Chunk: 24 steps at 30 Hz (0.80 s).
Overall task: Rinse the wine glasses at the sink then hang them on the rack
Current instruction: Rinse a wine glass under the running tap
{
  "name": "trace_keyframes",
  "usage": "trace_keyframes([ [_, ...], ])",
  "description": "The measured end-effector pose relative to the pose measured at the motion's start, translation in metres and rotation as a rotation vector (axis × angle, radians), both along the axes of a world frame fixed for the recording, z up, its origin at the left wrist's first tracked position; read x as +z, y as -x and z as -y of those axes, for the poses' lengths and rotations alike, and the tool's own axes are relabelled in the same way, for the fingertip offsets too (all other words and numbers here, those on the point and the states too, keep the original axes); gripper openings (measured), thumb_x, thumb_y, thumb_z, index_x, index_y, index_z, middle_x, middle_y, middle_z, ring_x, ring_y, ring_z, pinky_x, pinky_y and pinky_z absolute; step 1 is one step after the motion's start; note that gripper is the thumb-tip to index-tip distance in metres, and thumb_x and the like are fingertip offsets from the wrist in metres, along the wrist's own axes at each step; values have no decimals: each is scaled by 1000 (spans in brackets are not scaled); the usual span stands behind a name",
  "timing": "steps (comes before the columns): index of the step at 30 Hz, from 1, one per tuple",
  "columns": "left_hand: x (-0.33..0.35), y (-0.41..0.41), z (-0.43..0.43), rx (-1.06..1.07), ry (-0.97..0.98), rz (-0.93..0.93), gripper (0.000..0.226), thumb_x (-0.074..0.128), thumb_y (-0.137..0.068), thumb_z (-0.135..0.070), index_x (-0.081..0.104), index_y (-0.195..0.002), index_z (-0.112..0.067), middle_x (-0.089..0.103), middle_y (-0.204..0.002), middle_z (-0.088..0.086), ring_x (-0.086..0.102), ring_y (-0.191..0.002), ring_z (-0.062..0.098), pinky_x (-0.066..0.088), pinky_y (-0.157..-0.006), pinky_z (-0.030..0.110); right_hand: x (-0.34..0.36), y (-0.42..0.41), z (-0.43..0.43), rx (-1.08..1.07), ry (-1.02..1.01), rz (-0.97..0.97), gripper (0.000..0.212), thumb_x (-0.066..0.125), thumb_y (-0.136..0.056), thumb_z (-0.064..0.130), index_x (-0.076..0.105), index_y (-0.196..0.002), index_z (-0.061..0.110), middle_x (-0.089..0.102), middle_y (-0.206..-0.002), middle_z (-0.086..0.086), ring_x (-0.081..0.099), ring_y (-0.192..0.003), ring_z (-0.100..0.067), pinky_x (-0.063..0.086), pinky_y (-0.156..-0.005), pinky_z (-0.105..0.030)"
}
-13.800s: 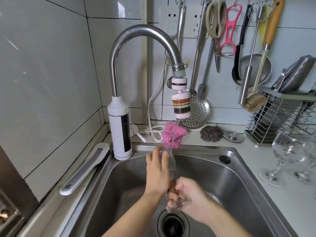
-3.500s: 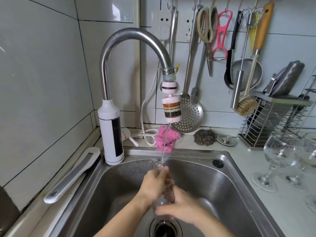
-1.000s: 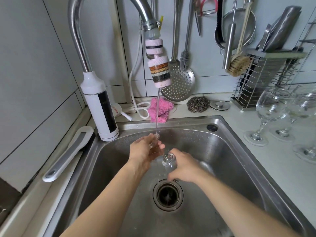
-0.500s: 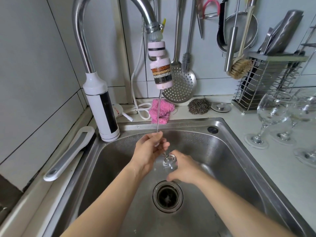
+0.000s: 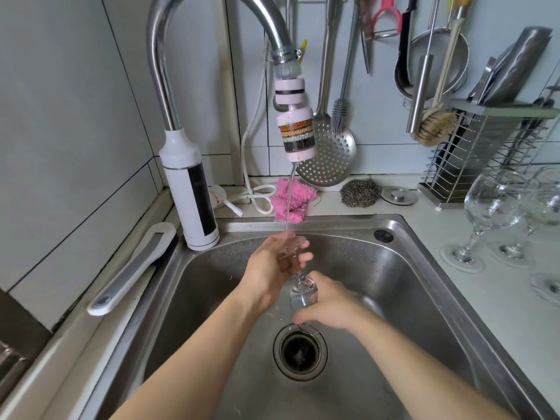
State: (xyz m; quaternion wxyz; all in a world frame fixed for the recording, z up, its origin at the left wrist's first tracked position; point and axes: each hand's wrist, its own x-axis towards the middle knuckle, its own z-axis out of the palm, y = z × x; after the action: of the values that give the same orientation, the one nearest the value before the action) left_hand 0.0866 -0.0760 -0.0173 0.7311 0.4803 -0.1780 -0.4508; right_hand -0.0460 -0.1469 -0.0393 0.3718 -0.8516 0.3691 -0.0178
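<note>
Over the middle of the sink, the wine glass is tipped foot-up so the thin stream hits its base, with the left hand curled round the foot and the right hand gripping the bowl to steady it, while more glasses stand on the surface right of the sink.

The faucet neck is bright chrome; its base is white with a black vertical panel; the filter is pale pink, banded in brown, tan, white and black; the cloth is hot pink; the scourer is dull silver-grey; the skimmer is silver, dotted all over with round holes; the peeler is pink; the brush has straw-coloured bristles; the sink is steel grey; the wall tiles are pale grey with dark grout lines; the wine glass and the counter glasses are clear.
</note>
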Motion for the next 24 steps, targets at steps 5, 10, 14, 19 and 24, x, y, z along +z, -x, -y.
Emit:
trace_keyframes([
  [5, -2, -3, -2, 0, -29, 19, 11, 59, -98, -7, 66, -106, -7, 76, -96, 20, 75, -80, 32, 59, -84, 42, -1, 1, 0, 30, 31, -40, 62, 85, -46, 49, 48, -90, 28, 64, -92, 12, 61, -81, -6, 51, -70, -29],
  [10, -3, -1, -2, -25, -27, 57, 11, 63, -98, -12, 66, -107, -7, 77, -100, 18, 75, -81, 30, 59, -83, 41, -2, 1, 1, 41, 25, -41, 64, 84, -43, 53, 50, -93, 32, 62, -92, 15, 61, -85, -6, 52, -73, -29],
  [14, -2, -4, -2, 20, -41, 32, 10, 60, -99, -9, 64, -107, -7, 77, -95, 21, 74, -75, 32, 59, -77, 40, -3, 1, 2, 47, 22, -38, 67, 83, -41, 55, 50, -94, 33, 62, -93, 14, 61, -86, -6, 54, -77, -30],
  [19, 2, -6, -4, 6, -64, 112, 18, 66, -95, -11, 60, -111, -10, 78, -109, 8, 72, -98, 26, 53, -87, 44, -1, 2, 2, 43, 11, -18, 61, 86, -47, 50, 51, -94, 31, 61, -92, 13, 61, -84, -7, 51, -71, -28],
  [24, 17, -31, -15, 172, 44, 26, 47, 58, -100, -12, 45, -145, -19, 69, -129, 5, 65, -117, 15, 44, -109, 51, 0, 4, 3, 53, -12, -41, 65, 88, -54, 46, 51, -104, 26, 59, -95, 10, 61, -87, -10, 53, -72, -31],
])
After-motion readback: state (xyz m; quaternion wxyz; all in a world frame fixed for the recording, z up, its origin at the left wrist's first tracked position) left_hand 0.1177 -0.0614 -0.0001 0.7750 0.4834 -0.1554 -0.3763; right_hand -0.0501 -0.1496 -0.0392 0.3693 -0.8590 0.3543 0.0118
